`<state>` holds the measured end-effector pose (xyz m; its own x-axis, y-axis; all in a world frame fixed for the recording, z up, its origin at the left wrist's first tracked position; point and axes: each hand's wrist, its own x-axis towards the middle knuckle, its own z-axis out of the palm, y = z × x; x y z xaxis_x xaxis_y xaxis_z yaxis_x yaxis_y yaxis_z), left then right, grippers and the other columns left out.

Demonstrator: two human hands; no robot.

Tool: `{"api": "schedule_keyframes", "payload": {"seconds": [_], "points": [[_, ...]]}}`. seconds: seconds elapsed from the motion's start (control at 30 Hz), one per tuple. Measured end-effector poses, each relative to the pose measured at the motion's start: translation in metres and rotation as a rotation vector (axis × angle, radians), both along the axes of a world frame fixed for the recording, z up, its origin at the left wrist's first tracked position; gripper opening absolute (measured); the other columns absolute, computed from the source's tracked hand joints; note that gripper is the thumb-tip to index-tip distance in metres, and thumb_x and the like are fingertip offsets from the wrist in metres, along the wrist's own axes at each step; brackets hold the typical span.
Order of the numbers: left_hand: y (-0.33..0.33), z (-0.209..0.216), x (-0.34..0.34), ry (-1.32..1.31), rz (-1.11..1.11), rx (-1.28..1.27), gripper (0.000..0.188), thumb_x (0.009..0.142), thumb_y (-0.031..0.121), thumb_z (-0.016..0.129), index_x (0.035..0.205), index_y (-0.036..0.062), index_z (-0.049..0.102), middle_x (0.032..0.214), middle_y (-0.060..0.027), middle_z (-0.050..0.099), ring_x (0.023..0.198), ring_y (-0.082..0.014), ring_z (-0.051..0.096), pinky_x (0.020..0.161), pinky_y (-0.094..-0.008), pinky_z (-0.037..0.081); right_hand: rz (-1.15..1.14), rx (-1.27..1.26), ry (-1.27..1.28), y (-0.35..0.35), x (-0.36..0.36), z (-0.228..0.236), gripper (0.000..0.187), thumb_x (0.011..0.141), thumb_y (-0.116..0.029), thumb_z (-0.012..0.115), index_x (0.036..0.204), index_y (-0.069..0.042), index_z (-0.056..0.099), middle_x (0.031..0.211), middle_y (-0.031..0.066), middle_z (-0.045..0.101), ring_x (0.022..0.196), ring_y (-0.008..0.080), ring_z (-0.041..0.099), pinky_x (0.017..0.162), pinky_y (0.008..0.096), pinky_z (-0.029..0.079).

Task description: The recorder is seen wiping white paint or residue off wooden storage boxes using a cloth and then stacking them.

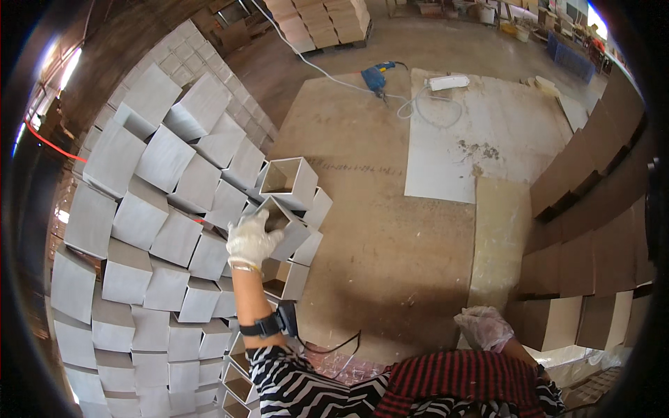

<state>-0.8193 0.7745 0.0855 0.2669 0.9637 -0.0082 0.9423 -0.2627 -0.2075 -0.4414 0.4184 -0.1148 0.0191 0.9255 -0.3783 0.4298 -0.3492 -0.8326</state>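
Note:
My left hand (252, 240), in a white knit glove, reaches to the stack on the left. Its fingers are hooked over the rim of a whitish open box (291, 235), whose hollow side faces up and toward me. Directly beyond it sits another open box (296, 182), and a third open box (287, 280) lies nearer me, below the wrist. My right hand (484, 327), also in a pale glove, hangs low at the right with its fingers loosely extended. Nothing shows in it, and brown boxes stand beside it.
Tall rows of grey-white boxes (166, 159) fill the left. Brown boxes (582, 258) are stacked along the right. Worn boards (376, 258) cover the floor between, with a blue power drill (375, 78), a white power strip (448, 83) and its cable farther off. A loaded pallet (322, 24) stands beyond.

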Motion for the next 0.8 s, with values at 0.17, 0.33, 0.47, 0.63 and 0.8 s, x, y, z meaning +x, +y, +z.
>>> {"api": "schedule_keyframes", "payload": {"seconds": [0.17,0.33,0.47,0.63,0.8], "points": [[-0.013,-0.048,-0.023,0.192,-0.134,0.102,0.051,0.071,0.045,0.068,0.109,0.0105,0.063,0.11,-0.0122,0.063,0.111,-0.029,0.054,0.102,-0.0496,0.033,0.031,0.028,0.07,0.007,0.004,0.021,0.023,0.087,-0.025,0.062,0.099,-0.007,0.068,0.103,0.017,0.066,0.092,0.0298,0.063,0.085,0.0359,0.05],[-0.005,-0.064,-0.025,-0.049,-0.161,0.161,0.032,0.07,0.038,0.065,0.071,0.0061,0.066,0.077,-0.0159,0.065,0.081,-0.0364,0.062,0.097,-0.0465,0.039,0.34,0.508,-0.408,0.008,0.008,0.011,0.024,0.084,-0.02,0.061,0.104,-0.009,0.067,0.102,0.0173,0.065,0.092,0.0335,0.062,0.084,0.039,0.05],[-0.01,-0.044,0.013,-0.027,0.014,0.191,0.03,0.071,0.035,0.061,0.072,0.0056,0.067,0.072,-0.0174,0.066,0.074,-0.0361,0.065,0.082,-0.0464,0.048,0.366,0.397,-0.363,0.004,0.012,0.001,0.023,0.084,-0.019,0.06,0.104,-0.009,0.066,0.1,0.0152,0.065,0.092,0.0328,0.061,0.083,0.0385,0.05],[0.0,-0.04,0.04,-0.068,0.258,0.089,0.032,0.074,0.034,0.06,0.082,0.0049,0.071,0.085,-0.0202,0.068,0.084,-0.0351,0.067,0.077,-0.0437,0.052,0.313,0.354,-0.366,0.0,0.014,-0.001,0.022,0.084,-0.019,0.06,0.102,-0.008,0.066,0.096,0.015,0.065,0.088,0.0335,0.061,0.082,0.037,0.05],[0.009,-0.051,0.053,-0.125,0.282,0.094,0.027,0.076,0.03,0.06,0.085,0.0077,0.071,0.085,-0.0189,0.069,0.084,-0.0332,0.067,0.079,-0.0418,0.051,0.24,0.287,-0.356,-0.006,0.017,-0.005,0.022,0.087,-0.021,0.061,0.102,-0.006,0.066,0.093,0.0149,0.066,0.087,0.0306,0.062,0.08,0.0349,0.05]]}}
